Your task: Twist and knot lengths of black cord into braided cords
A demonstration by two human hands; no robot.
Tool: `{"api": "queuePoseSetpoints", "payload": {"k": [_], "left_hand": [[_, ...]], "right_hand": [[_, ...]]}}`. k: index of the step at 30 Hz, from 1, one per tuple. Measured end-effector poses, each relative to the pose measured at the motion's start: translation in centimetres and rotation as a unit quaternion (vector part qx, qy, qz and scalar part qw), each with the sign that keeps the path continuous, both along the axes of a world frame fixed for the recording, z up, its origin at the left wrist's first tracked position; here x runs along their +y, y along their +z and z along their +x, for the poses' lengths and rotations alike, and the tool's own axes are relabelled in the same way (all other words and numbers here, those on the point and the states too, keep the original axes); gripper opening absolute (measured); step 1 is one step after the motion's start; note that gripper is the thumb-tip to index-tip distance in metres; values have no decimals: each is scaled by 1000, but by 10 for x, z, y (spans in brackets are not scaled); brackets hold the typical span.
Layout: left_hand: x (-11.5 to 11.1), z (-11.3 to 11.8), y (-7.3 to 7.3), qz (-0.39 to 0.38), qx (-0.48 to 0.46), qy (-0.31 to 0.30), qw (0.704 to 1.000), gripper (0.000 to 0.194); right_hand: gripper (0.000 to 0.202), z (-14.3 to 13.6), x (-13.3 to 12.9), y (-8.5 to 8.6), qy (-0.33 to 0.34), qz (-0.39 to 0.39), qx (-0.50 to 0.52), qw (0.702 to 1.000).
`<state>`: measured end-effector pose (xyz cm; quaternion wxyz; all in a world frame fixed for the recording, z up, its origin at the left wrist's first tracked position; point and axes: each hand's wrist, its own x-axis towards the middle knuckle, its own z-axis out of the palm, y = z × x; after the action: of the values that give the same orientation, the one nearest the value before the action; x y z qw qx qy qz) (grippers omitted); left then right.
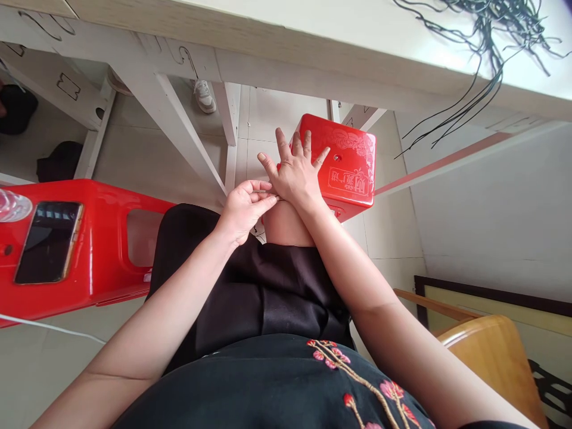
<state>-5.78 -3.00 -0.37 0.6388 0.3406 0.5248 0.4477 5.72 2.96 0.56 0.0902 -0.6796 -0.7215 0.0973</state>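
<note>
Over my bare knee (288, 226), my right hand (297, 173) lies palm down with its fingers spread apart. Just beside its wrist edge, my left hand (245, 205) is closed in a pinch, thumb against fingertips. Something thin seems to be at those fingertips, too small to make out. A few fine dark strands (256, 229) show below the left hand, between my legs. Beyond my right hand stands a red plastic stool (346, 158) with a patterned top.
A pile of dark cords (491, 30) lies on the white table (286, 36), several ends hanging over its edge. At left, a red stool (105, 238) holds a phone (49, 241) and a clear plastic item (13, 205). A wooden chair (491, 351) is at right. White table legs (179, 131) stand ahead.
</note>
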Motion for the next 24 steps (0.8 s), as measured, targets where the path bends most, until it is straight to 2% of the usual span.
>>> {"api": "queuePoseSetpoints", "payload": {"k": [11,18,24], "left_hand": [[-3,-1,5,12,-43,6,999,25],[-5,-2,8,-10,-20,3,1000,24],[-5,-6,1,10,-31,-4,999,25]], "right_hand": [[74,-1,-2,0,5,-3,-35,999],[74,-1,-3,-4,5,21,-17,1000],[75,-2,-4,-2,7,15,-32,999]]}}
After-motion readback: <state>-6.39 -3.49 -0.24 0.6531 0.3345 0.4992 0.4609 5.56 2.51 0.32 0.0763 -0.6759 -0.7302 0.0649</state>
